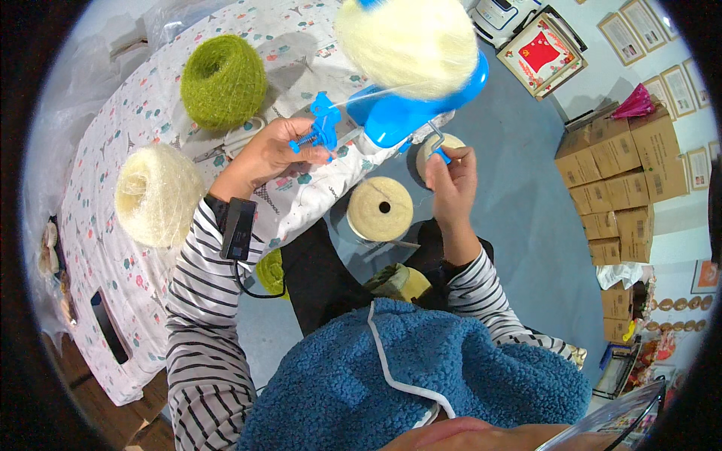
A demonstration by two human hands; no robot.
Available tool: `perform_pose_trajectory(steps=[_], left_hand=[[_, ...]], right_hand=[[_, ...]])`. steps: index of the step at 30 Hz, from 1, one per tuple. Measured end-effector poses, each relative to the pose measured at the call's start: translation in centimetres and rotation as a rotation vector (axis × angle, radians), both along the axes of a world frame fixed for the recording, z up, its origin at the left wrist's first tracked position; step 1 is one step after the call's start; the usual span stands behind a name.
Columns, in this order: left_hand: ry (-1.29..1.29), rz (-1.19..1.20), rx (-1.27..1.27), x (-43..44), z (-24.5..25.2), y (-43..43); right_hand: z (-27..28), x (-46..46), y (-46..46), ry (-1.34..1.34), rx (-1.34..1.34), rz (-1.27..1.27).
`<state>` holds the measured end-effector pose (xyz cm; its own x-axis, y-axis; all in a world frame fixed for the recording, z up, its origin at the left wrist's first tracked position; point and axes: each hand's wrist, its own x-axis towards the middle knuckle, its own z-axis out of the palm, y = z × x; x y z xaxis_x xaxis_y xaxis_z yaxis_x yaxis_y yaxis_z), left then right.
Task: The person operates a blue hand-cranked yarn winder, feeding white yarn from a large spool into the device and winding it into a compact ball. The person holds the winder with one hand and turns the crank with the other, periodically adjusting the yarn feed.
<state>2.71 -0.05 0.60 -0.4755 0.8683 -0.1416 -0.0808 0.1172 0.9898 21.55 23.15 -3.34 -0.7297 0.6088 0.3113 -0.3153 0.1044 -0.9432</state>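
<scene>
A blue yarn winder (392, 121) sits at the table's edge with a large ball of pale yellow yarn (412, 48) on it, blurred along its outline. My right hand (454, 177) grips the blue knob of the winder's metal crank (436, 135). In my left hand (282, 149) is the blue plastic yarn guide (322, 127), which carries a spring and screw. A pale strand runs from this guide to the ball. Below, a cone of cream yarn (381, 208) stands by my legs, and another cream cone (428, 152) is partly hidden behind my right hand.
On the flowered tablecloth (158, 282) lie a green yarn ball (224, 82), a cream yarn ball (159, 194), white-handled scissors (240, 138) and a dark phone (110, 327). More green yarn (273, 273) shows below the table. Cardboard boxes (620, 180) are stacked at the right wall.
</scene>
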Motion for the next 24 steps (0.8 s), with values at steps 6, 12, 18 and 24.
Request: perform_pose_trajectory(steps=[6, 12, 18, 24], left_hand=[[0.07, 0.01, -0.02, -0.3, -0.6, 0.2], [0.051, -0.015, -0.074, -0.6, -0.6, -0.1], [0.159, -0.001, -0.069, -0.3, -0.4, 0.3], [0.171, -0.01, -0.014, -0.3, -0.2, 0.1]], right_hand=[[2.0, -0.8, 2.3, 0.047, 0.024, -0.081], [1.6, -2.2, 6.6, 0.092, 0.071, -0.117], [-2.0, -2.1, 9.7, -0.173, 0.159, -0.333], [-5.9, -2.1, 9.5, -0.088, 0.139, -0.184]])
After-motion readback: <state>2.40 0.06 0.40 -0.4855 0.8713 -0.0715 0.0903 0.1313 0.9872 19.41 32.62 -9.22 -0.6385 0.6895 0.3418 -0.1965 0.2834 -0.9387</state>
